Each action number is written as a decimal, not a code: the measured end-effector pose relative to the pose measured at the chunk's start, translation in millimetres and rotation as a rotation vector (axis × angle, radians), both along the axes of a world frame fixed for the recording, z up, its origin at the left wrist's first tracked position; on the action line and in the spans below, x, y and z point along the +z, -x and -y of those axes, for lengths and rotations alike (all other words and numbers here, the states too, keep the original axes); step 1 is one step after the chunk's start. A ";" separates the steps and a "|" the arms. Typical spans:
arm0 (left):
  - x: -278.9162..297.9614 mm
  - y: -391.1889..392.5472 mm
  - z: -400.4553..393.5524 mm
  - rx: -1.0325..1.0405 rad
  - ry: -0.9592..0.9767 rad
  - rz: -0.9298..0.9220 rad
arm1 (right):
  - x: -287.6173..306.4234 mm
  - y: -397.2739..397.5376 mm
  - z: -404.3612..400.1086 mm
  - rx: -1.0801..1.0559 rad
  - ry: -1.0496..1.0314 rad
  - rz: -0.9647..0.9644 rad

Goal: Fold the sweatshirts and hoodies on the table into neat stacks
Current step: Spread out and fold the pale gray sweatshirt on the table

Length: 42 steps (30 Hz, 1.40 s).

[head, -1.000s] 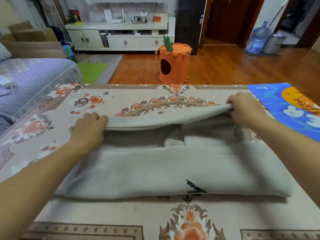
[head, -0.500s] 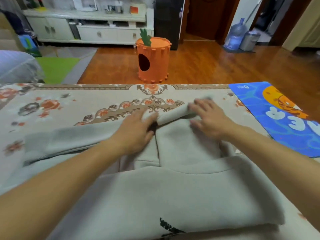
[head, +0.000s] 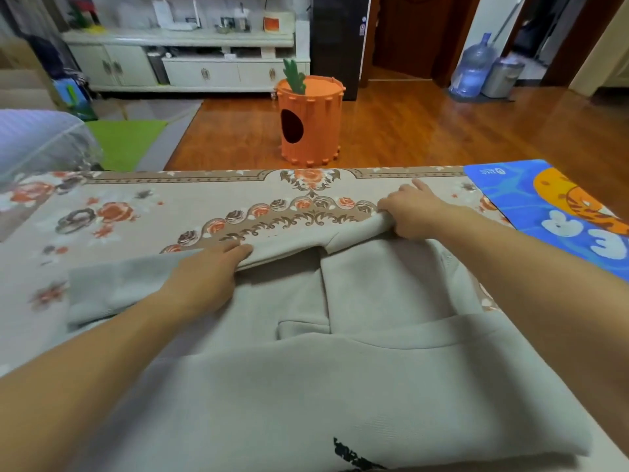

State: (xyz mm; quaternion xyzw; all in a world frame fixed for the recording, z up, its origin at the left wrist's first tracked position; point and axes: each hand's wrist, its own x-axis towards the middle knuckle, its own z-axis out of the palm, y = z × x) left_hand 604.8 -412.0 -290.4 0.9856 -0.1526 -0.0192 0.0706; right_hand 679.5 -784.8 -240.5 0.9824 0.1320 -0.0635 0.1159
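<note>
Sweatshirt (head: pixel 357 369): left hand (head: pixel 204 281) and right hand (head: pixel 413 212) both grasp its far edge.

Both forearms reach toward 12 o'clock; left hand (head: pixel 204 281) and right hand (head: pixel 413 212) curl, gripping fabric.

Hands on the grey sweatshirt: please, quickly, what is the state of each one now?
Left hand: closed, gripping the far edge of the grey sweatshirt.
Right hand: closed, gripping the same edge further right.
</note>
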 end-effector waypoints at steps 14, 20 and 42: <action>49.7 63.7 -94.8 0.002 0.003 0.097 | 36.7 145.5 4.5 0.085 -0.144 0.198; 17.2 112.6 -134.0 -0.055 -0.089 0.170 | -11.8 193.5 15.1 -0.057 -0.282 0.106; 29.4 107.0 164.2 -0.176 0.094 -0.092 | 26.3 221.6 -0.7 -0.303 -0.272 -0.411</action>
